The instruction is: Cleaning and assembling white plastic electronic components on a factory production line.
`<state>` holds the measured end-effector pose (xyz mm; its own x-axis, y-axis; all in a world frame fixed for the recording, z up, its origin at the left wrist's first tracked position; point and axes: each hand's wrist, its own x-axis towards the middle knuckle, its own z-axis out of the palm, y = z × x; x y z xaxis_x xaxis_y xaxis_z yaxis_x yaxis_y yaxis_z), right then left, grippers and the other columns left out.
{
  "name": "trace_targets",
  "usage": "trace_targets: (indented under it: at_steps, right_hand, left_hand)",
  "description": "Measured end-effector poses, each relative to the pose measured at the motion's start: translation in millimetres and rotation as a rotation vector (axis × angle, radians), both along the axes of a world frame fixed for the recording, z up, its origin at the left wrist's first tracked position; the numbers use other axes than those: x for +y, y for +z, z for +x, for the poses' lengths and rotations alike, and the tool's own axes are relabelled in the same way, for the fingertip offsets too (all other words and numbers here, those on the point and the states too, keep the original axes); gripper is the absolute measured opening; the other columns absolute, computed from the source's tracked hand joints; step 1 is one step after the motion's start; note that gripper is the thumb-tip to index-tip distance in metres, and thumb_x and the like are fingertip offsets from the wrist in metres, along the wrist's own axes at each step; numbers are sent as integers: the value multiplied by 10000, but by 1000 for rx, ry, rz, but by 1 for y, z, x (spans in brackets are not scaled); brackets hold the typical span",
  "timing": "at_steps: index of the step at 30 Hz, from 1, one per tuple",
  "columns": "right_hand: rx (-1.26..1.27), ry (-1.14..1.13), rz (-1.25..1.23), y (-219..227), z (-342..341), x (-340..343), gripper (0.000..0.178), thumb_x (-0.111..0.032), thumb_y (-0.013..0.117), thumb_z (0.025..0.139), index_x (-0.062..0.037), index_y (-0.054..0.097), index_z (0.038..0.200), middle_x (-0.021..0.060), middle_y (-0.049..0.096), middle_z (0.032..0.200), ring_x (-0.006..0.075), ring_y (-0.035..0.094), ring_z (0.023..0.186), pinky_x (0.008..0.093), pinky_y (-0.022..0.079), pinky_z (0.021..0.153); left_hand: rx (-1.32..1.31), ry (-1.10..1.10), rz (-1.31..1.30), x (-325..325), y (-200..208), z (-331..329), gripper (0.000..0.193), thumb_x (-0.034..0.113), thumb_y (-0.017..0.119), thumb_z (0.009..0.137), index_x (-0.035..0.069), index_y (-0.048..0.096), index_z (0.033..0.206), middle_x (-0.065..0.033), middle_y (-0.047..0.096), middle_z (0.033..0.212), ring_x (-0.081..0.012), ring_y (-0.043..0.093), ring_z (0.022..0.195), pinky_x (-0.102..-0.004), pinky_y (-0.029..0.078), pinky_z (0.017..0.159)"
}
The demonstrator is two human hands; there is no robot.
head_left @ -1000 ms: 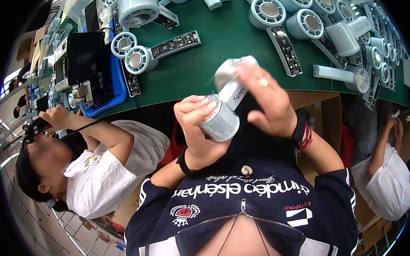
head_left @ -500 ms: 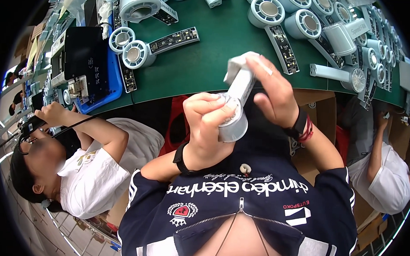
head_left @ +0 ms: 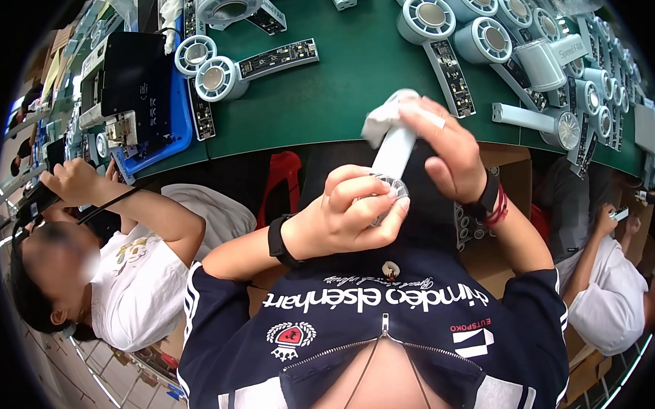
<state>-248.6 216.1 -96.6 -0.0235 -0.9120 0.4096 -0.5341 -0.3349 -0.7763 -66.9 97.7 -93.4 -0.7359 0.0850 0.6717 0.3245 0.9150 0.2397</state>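
Note:
My left hand [head_left: 352, 214] is closed around the round head of a pale blue handheld fan [head_left: 394, 155], whose smooth handle points up and away from me. Its clear, ribbed end shows partly between my fingers. At the far end of the handle, my right hand [head_left: 452, 152] presses a crumpled white cloth [head_left: 385, 118] over the tip, fingers bent across it and thumb apart. What lies under the cloth is hidden. Both hands are in front of my chest, close to the near edge of the green table [head_left: 331, 96].
Fans with bare circuit boards [head_left: 278, 61] lie at the table's far left, and a crowd of them [head_left: 492, 41] at the right. A black device [head_left: 133, 89] rests by a blue tray [head_left: 178, 138]. Co-workers sit either side; a cardboard box [head_left: 505, 175] stands below the table.
The fan has turned, so its handle now shows a plain side instead of a printed one. My left hand has rolled over the head and shifted right; the cloth remains at the tip.

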Motion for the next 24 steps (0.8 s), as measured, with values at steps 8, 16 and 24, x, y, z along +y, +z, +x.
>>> trace_targets:
  at_steps: [8, 16, 24]
  right_hand:
    - [167, 70, 48, 10, -15, 5, 459, -282, 505, 934, 63, 569, 1229, 242, 609, 1187, 410, 564, 1168, 473, 405, 1039]
    - [336, 50, 64, 8, -7, 19, 541, 88, 560, 702, 24, 581, 1239, 198, 625, 1190, 363, 585, 1149, 478, 421, 1036]
    - [309, -264, 168, 0, -41, 24, 633, 146, 461, 672, 22, 553, 1287, 194, 617, 1227, 311, 599, 1151, 407, 452, 1013]
  left_hand:
    - [-109, -241, -687, -7, 11, 1, 260, 119, 652, 738, 158, 564, 980, 16, 490, 1096, -141, 462, 1140, -325, 419, 962]
    - [-139, -240, -947, 15, -12, 6, 729, 30, 713, 374, 99, 532, 1076, 14, 449, 1069, -156, 433, 1167, -327, 409, 1007]
    - [-127, -153, -1019, 23, -27, 12, 753, 25, 737, 378, 81, 549, 1105, 6, 453, 1157, -166, 419, 1200, -334, 417, 994]
